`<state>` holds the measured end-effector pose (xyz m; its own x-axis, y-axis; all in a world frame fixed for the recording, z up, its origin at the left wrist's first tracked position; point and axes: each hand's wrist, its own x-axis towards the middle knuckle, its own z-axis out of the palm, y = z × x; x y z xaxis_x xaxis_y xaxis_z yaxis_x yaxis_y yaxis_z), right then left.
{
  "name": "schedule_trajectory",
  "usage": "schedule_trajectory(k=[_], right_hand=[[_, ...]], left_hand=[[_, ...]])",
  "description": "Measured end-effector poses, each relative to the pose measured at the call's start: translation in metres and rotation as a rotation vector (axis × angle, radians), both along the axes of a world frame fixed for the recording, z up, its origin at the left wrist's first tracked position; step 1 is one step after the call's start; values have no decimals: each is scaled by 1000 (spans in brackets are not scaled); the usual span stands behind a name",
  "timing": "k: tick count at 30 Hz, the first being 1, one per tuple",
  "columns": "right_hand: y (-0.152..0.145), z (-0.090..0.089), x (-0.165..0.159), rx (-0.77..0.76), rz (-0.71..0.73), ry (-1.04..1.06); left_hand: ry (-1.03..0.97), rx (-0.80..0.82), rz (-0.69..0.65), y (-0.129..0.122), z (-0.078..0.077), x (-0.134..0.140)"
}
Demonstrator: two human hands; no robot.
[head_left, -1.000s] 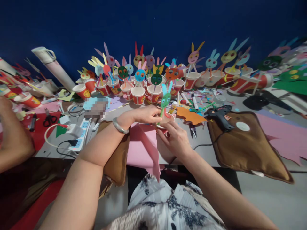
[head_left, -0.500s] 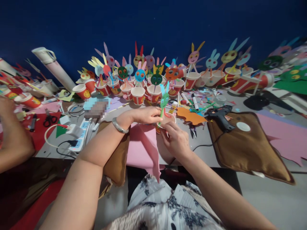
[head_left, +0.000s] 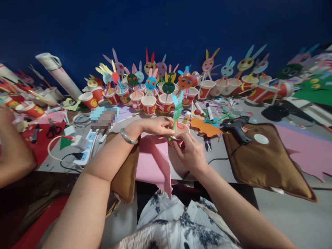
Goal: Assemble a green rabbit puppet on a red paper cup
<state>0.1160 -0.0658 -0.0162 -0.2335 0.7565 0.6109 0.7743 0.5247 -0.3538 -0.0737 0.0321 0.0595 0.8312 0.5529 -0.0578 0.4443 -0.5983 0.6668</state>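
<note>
A green paper rabbit (head_left: 177, 110) with light blue ears and a red strip stands at the rim of a red and white paper cup (head_left: 185, 128). Fingers of my left hand (head_left: 159, 126), with a bangle at the wrist, pinch the rabbit's green stem at the cup's left side. On the near side, my right hand (head_left: 192, 150) grips the cup by its rim and wall, thumb and fingers closed on it. My hands hide much of the cup. Pink paper (head_left: 153, 160) lies below my left hand.
Several finished paper-rabbit cups, one with a blue face (head_left: 150, 83), line the back. A glue gun (head_left: 237, 129) rests on a brown cushion (head_left: 255, 157) at right. Orange paper (head_left: 204, 127), pliers (head_left: 208, 143), a power strip (head_left: 86, 147) and scissors (head_left: 53, 130) lie around. Another person's arm (head_left: 15, 152) is at left.
The green rabbit leans and turns slightly, its face now more side-on. Both hands stay at the cup with small finger shifts. The view has moved slightly.
</note>
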Motion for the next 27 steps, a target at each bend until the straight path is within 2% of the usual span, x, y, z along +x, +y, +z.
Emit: schedule_trajectory(k=[6, 12, 15, 17, 22, 24, 27], right_hand=[[3, 2, 1, 4, 19, 15], [-8, 14, 13, 158, 155, 137], [-13, 17, 29, 212, 83, 234], [-13, 16, 41, 107, -5, 241], [1, 9, 65, -405, -84, 36], [7, 6, 66, -517, -101, -57], [16, 6, 60, -589, -121, -164]], left_hand=[[-113, -58, -142, 5, -1, -1], [-115, -117, -194, 6, -2, -3], [-107, -118, -193, 6, -1, -4], [-108, -131, -176, 6, 0, -5], [-152, -259, -135, 7, 1, -9], [-167, -296, -130, 7, 0, -10], [-175, -286, -137, 8, 0, -11]])
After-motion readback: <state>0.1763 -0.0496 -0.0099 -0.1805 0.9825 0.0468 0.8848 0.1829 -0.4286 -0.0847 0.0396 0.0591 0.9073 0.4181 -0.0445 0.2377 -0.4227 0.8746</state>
